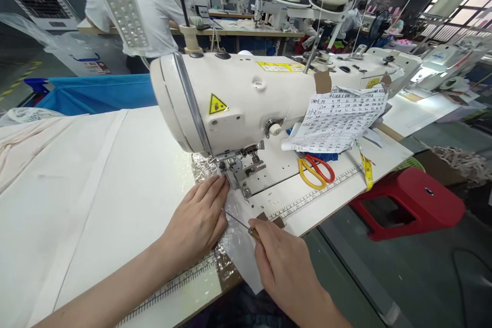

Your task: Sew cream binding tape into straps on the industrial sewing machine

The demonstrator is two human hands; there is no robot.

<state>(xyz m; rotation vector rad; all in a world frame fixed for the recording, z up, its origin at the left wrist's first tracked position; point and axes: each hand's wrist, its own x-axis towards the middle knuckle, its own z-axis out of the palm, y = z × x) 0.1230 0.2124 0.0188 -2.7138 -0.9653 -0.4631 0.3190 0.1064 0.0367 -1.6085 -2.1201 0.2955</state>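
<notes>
My left hand (pixel 198 220) lies flat, fingers stretched, on a small piece of white fabric (pixel 240 256) and crinkled clear film just in front of the presser foot (pixel 242 171) of a white sewing machine (pixel 246 100). My right hand (pixel 282 264) is closed in a pinch on a thin metal pointed tool (pixel 240 221) with a brownish handle. The tool's tip points toward the left hand's fingers, close to the needle area.
Yellow and red-handled scissors (pixel 315 170) lie right of the foot, under a handwritten paper sheet (pixel 340 118) taped to the machine. A yellow tape measure (pixel 367 169) hangs off the table edge. A red plastic stool (pixel 411 200) stands at right. Another person in white (pixel 154 15) stands behind.
</notes>
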